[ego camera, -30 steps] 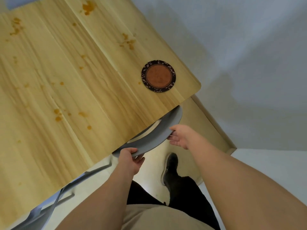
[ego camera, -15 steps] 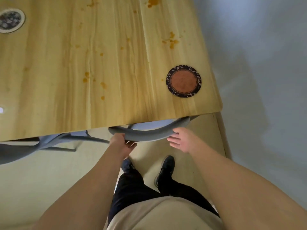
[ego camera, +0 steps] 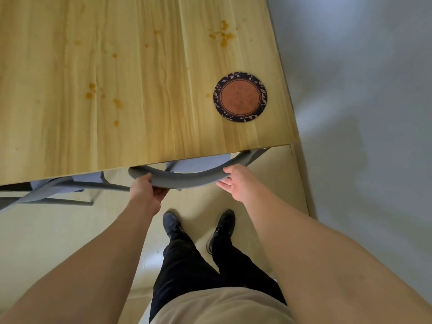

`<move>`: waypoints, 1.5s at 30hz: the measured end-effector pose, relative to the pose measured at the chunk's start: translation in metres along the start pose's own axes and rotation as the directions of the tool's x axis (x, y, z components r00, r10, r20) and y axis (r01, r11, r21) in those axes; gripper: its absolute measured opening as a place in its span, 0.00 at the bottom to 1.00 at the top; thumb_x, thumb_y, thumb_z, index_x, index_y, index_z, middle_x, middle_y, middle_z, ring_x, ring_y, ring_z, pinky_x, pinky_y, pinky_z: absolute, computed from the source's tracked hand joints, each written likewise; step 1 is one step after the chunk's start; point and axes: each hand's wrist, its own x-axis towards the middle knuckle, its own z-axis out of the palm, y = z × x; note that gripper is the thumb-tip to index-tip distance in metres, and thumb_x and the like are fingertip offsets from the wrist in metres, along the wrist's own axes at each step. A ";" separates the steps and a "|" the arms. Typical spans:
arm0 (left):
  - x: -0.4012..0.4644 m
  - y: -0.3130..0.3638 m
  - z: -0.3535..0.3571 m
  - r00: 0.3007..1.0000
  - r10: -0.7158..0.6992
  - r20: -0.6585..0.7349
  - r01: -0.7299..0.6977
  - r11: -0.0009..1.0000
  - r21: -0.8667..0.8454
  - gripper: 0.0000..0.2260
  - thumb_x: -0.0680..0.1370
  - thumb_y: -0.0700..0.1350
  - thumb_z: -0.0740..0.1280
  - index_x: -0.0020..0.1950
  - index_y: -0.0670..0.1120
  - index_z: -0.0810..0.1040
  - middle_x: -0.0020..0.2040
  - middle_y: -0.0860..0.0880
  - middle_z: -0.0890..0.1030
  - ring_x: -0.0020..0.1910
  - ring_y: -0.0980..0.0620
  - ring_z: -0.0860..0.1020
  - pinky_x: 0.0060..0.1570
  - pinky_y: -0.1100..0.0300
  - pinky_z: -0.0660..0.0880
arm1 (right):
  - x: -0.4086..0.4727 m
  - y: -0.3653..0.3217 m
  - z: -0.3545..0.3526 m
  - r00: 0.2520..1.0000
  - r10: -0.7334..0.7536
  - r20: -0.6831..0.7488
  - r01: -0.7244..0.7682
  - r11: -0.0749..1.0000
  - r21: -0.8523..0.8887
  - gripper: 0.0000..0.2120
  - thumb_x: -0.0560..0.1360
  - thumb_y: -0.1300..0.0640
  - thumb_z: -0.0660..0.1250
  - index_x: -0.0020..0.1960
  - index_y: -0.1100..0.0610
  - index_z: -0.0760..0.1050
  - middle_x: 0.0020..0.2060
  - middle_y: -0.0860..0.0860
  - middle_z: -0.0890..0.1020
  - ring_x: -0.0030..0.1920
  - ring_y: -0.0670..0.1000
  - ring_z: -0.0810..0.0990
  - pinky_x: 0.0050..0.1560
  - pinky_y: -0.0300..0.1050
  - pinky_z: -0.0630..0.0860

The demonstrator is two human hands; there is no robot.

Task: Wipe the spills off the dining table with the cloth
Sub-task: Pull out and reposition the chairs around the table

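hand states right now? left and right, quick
Left hand: grips the grey chair backrest, fingers curled under it.
Right hand: open, fingers relaxed, touching the backrest's right end, not gripping.

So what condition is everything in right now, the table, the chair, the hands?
Table: still dirty, orange spots across the wood.
Coaster: lying flat near the table's right corner.
Chair: tucked under the table edge, only its grey backrest sticking out.
Left hand: grips the backrest.
Right hand: fingers relaxed, touching the backrest's right end.
Cloth: not in view.
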 end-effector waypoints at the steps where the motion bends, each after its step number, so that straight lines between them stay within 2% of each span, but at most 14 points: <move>1: -0.005 -0.003 0.005 1.000 -0.013 0.027 0.013 1.000 0.001 0.08 0.81 0.40 0.60 0.58 0.39 0.69 0.52 0.39 0.79 0.54 0.39 0.79 0.54 0.46 0.77 | -0.001 -0.003 -0.008 1.000 -0.008 -0.015 0.008 1.000 0.001 0.19 0.77 0.69 0.61 0.66 0.61 0.68 0.54 0.57 0.79 0.51 0.54 0.82 0.54 0.50 0.80; 5: -0.014 -0.023 0.027 0.992 -0.051 0.119 0.049 0.999 0.020 0.08 0.81 0.39 0.60 0.58 0.37 0.70 0.57 0.37 0.78 0.56 0.38 0.78 0.53 0.45 0.77 | -0.004 -0.018 -0.037 0.996 -0.035 -0.079 0.036 0.999 0.010 0.18 0.78 0.66 0.61 0.67 0.62 0.67 0.51 0.55 0.78 0.50 0.53 0.80 0.57 0.50 0.78; 8: -0.018 -0.036 0.045 0.987 -0.073 0.145 0.071 0.997 0.022 0.13 0.81 0.38 0.60 0.65 0.36 0.69 0.59 0.36 0.78 0.55 0.38 0.79 0.56 0.44 0.77 | -0.004 -0.031 -0.055 0.994 -0.056 -0.098 0.060 0.997 0.037 0.20 0.79 0.64 0.61 0.70 0.62 0.65 0.60 0.56 0.77 0.57 0.55 0.78 0.62 0.51 0.74; 11: -0.018 -0.038 0.050 0.986 -0.092 0.137 0.090 0.996 0.020 0.14 0.80 0.38 0.61 0.65 0.37 0.70 0.57 0.37 0.79 0.53 0.39 0.80 0.55 0.44 0.77 | -0.009 -0.035 -0.060 0.995 -0.067 -0.073 0.073 0.995 0.075 0.20 0.80 0.65 0.60 0.71 0.63 0.64 0.64 0.58 0.74 0.62 0.57 0.76 0.62 0.53 0.74; 15: -0.023 -0.033 0.045 0.971 -0.139 0.196 0.134 0.990 0.035 0.12 0.80 0.37 0.59 0.63 0.36 0.70 0.60 0.36 0.78 0.58 0.38 0.78 0.63 0.43 0.72 | -0.012 -0.032 -0.057 0.997 -0.052 -0.060 0.060 0.988 0.140 0.17 0.80 0.65 0.58 0.68 0.61 0.65 0.50 0.57 0.77 0.55 0.56 0.77 0.61 0.56 0.75; 17: -0.025 -0.031 0.044 0.966 -0.149 0.211 0.145 0.989 0.032 0.11 0.79 0.34 0.58 0.61 0.36 0.70 0.61 0.36 0.77 0.60 0.38 0.76 0.64 0.43 0.71 | -0.012 -0.033 -0.055 0.998 -0.034 -0.058 0.044 0.985 0.166 0.16 0.80 0.66 0.58 0.67 0.62 0.66 0.47 0.57 0.76 0.53 0.56 0.76 0.61 0.57 0.74; 20: -0.028 -0.029 0.045 0.967 -0.145 0.211 0.146 0.989 0.009 0.08 0.79 0.32 0.57 0.56 0.36 0.72 0.59 0.36 0.77 0.61 0.38 0.76 0.64 0.44 0.71 | -0.012 -0.037 -0.054 0.998 -0.021 -0.051 0.030 0.982 0.187 0.18 0.80 0.68 0.57 0.69 0.64 0.65 0.55 0.59 0.76 0.59 0.58 0.75 0.61 0.55 0.73; 22: -0.029 -0.028 0.046 0.967 -0.145 0.207 0.149 0.989 -0.004 0.07 0.79 0.31 0.57 0.53 0.36 0.73 0.57 0.36 0.77 0.61 0.37 0.76 0.63 0.44 0.72 | -0.011 -0.041 -0.054 0.999 -0.015 -0.051 0.024 0.983 0.183 0.19 0.79 0.68 0.57 0.69 0.64 0.64 0.59 0.61 0.75 0.58 0.58 0.75 0.56 0.53 0.74; 28: -0.024 -0.028 0.048 0.975 -0.131 0.177 0.131 0.991 0.014 0.08 0.80 0.32 0.58 0.58 0.36 0.70 0.58 0.35 0.76 0.60 0.37 0.76 0.62 0.45 0.73 | -0.006 -0.042 -0.055 0.995 -0.022 -0.098 0.035 0.990 0.136 0.17 0.78 0.68 0.60 0.67 0.64 0.67 0.53 0.60 0.78 0.53 0.56 0.78 0.50 0.50 0.78; 30: -0.022 -0.028 0.049 0.977 -0.127 0.171 0.122 0.992 0.038 0.08 0.79 0.31 0.58 0.57 0.36 0.70 0.55 0.35 0.77 0.57 0.38 0.77 0.61 0.46 0.74 | -0.004 -0.039 -0.056 0.992 -0.031 -0.123 0.046 0.991 0.126 0.15 0.78 0.68 0.60 0.64 0.65 0.68 0.50 0.59 0.78 0.50 0.56 0.79 0.49 0.48 0.78; 33: -0.023 -0.029 0.049 0.978 -0.125 0.167 0.117 0.992 0.055 0.09 0.79 0.30 0.58 0.59 0.35 0.70 0.51 0.37 0.78 0.51 0.40 0.78 0.58 0.47 0.75 | -0.004 -0.038 -0.059 0.991 -0.043 -0.128 0.056 0.993 0.101 0.13 0.78 0.68 0.61 0.63 0.66 0.69 0.47 0.59 0.78 0.48 0.54 0.79 0.49 0.47 0.79; 37: -0.025 -0.028 0.050 0.978 -0.125 0.167 0.119 0.992 0.048 0.08 0.79 0.30 0.58 0.58 0.35 0.70 0.51 0.36 0.77 0.49 0.40 0.78 0.57 0.47 0.75 | -0.005 -0.039 -0.059 0.989 -0.043 -0.140 0.058 0.993 0.107 0.11 0.78 0.69 0.61 0.61 0.65 0.70 0.44 0.58 0.78 0.45 0.53 0.79 0.51 0.48 0.79; 42: -0.027 -0.026 0.049 0.975 -0.138 0.172 0.130 0.990 0.056 0.08 0.79 0.31 0.58 0.58 0.35 0.70 0.49 0.37 0.78 0.49 0.41 0.78 0.59 0.47 0.74 | -0.008 -0.039 -0.058 0.989 -0.042 -0.143 0.062 0.988 0.139 0.10 0.78 0.69 0.61 0.59 0.65 0.70 0.46 0.59 0.78 0.49 0.54 0.79 0.51 0.48 0.79; 45: -0.028 -0.025 0.050 0.977 -0.138 0.164 0.129 0.990 0.060 0.09 0.79 0.30 0.57 0.59 0.35 0.69 0.49 0.37 0.78 0.48 0.41 0.78 0.56 0.48 0.75 | -0.008 -0.038 -0.059 0.988 -0.050 -0.149 0.072 0.987 0.144 0.08 0.78 0.69 0.61 0.56 0.64 0.70 0.48 0.59 0.78 0.48 0.54 0.79 0.51 0.48 0.79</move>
